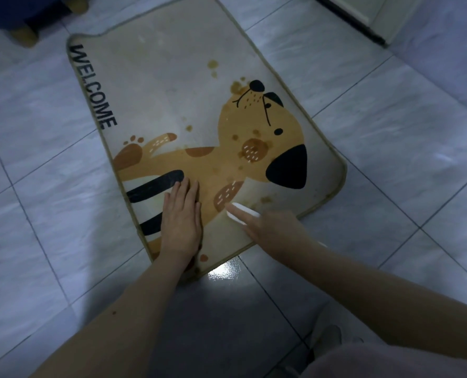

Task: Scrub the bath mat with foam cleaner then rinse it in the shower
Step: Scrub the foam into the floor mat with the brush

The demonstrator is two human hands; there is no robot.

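Several brown stains on cream dog-print bath mat (pixel 172 85), left hand (pixel 181 222) flat, right hand (pixel 270 227) perhaps pinching white object (pixel 244 211)

This is a room in a home, likely by a doorway. The floor (pixel 390 165) is laid in glossy pale marbled tiles with dark grout lines. A cream "WELCOME" mat (pixel 156 85) printed with a cartoon dog lies on it. A dark blue upholstered stool (pixel 14 9) on short wooden legs stands nearby, and a white door frame (pixel 363 12) edges the corner.

The bath mat (pixel 172 85) is showing one word, "WELCOME", in big black letters, running along its left edge.
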